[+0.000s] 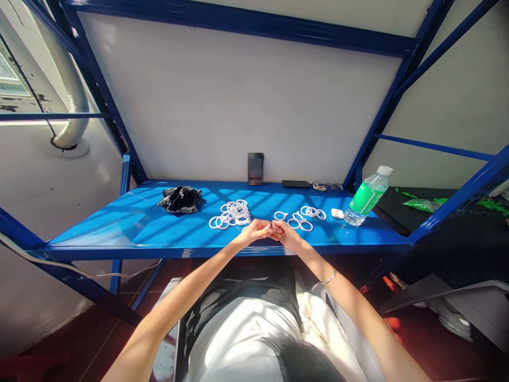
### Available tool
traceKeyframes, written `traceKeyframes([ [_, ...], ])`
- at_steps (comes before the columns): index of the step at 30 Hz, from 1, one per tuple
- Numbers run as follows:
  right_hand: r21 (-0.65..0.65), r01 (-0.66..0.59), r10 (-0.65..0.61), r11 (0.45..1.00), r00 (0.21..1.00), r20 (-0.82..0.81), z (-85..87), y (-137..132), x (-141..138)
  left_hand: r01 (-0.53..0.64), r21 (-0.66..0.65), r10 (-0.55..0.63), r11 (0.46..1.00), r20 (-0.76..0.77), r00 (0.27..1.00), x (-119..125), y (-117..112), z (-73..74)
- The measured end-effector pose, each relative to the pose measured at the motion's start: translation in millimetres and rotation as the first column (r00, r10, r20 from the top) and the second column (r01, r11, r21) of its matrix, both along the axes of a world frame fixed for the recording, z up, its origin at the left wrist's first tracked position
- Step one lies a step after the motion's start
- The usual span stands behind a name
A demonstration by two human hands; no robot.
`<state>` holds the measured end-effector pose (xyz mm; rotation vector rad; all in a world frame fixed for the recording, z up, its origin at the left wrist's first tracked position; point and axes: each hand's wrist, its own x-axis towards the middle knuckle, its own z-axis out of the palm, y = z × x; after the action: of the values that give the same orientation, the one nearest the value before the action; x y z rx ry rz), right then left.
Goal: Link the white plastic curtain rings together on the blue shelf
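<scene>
My left hand (257, 231) and my right hand (287, 234) meet over the front edge of the blue shelf (119, 223), fingers pinched together on a small white piece (271, 226) that is too small to make out. A pile of white plastic rings (233, 213) lies just behind my left hand. A smaller group of white rings (303, 217) lies behind my right hand. A thin bracelet sits on my right wrist.
A crumpled black bag (181, 199) lies at the shelf's left. A green-labelled water bottle (366, 196) and a white earbud case (337, 213) stand at the right. A dark phone (295, 184) and a small box (255, 168) rest by the back wall. Blue frame posts flank both sides.
</scene>
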<state>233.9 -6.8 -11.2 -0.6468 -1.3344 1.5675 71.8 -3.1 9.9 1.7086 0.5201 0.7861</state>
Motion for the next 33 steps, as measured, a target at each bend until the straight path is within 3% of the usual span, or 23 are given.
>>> traceKeyframes([
  [7, 0.039, 0.042, -0.042, 0.998, 0.999, 0.005, 5.2, -2, 2, -0.048, 0.059, 0.048, 0.997, 0.001, 0.999, -8, 8, -4.3],
  [11, 0.175, 0.102, -0.132, 0.979, 0.977, 0.17, -0.3, -2, -3, -0.171, 0.178, 0.185, 0.969, -0.065, 0.981, -19, 11, -2.6],
  [13, 0.3, 0.136, -0.221, 0.944, 0.937, 0.27, -3.1, -3, -5, -0.272, 0.232, 0.291, 0.934, -0.054, 0.955, -22, 13, -3.7],
  [15, 0.499, 0.154, -0.379, 0.853, 0.84, 0.389, -5.7, -4, -3, -0.382, 0.292, 0.41, 0.877, -0.041, 0.911, -22, 14, -5.8],
  [17, 0.71, 0.125, -0.608, 0.693, 0.632, 0.481, -8.8, -4, 2, -0.464, 0.375, 0.51, 0.803, -0.028, 0.86, -21, 16, -8.5],
  [19, 0.82, 0.08, -0.771, 0.567, 0.402, 0.494, -12.9, -2, 8, -0.499, 0.467, 0.569, 0.73, -0.011, 0.822, -19, 17, -11.7],
  [21, 0.854, 0.042, -0.833, 0.518, 0.251, 0.493, -17.2, 1, 13, -0.494, 0.551, 0.597, 0.672, -0.009, 0.802, -19, 18, -15.1],
  [23, 0.856, 0.003, -0.841, 0.516, 0.194, 0.506, -19.8, 3, 15, -0.465, 0.626, 0.617, 0.625, -0.032, 0.786, -19, 19, -18.3],
  [25, 0.851, -0.028, -0.831, 0.525, 0.201, 0.519, -19.3, 3, 15, -0.437, 0.675, 0.641, 0.595, -0.07, 0.765, -20, 20, -20.6],
  [30, 0.841, -0.102, -0.772, 0.532, 0.348, 0.531, -9.1, -2, 10, -0.41, 0.7, 0.677, 0.585, -0.142, 0.722, -20, 19, -21.9],
  [33, 0.831, -0.119, -0.745, 0.543, 0.388, 0.542, -5.2, -3, 9, -0.415, 0.712, 0.696, 0.567, -0.145, 0.703, -20, 19, -21.2],
])
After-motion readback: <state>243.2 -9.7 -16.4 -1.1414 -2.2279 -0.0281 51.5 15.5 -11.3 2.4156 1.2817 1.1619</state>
